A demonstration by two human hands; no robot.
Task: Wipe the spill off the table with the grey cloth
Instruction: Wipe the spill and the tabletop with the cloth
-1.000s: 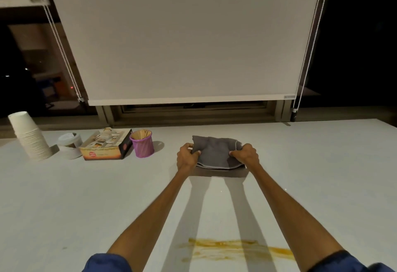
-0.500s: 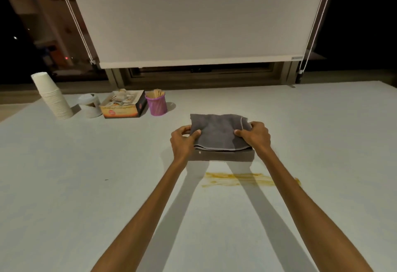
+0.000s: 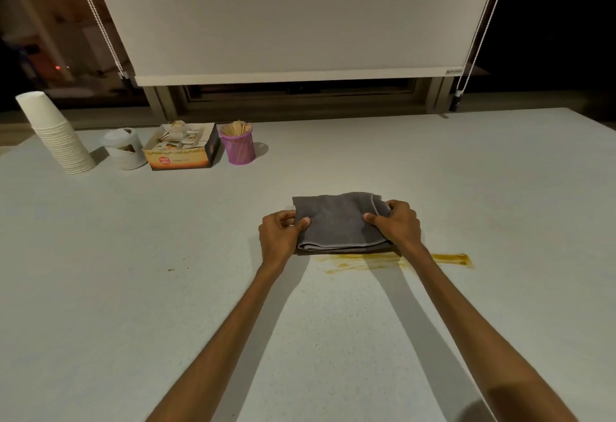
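A folded grey cloth (image 3: 336, 221) is gripped at both ends, the left hand (image 3: 279, 237) on its left edge and the right hand (image 3: 398, 225) on its right. Just near of it a yellow-brown spill (image 3: 373, 260) streaks the white table (image 3: 133, 271). Far left stand a stack of paper cups (image 3: 56, 135), a lidded cup (image 3: 124, 148), an open box (image 3: 183, 150) and a purple holder of wooden sticks (image 3: 238, 148).

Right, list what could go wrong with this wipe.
1. The grey cloth is folded narrow while the spill runs out past the right hand, so one pull may miss that far end.
2. Dragging may smear the orange streak toward the person across the table rather than lift it.
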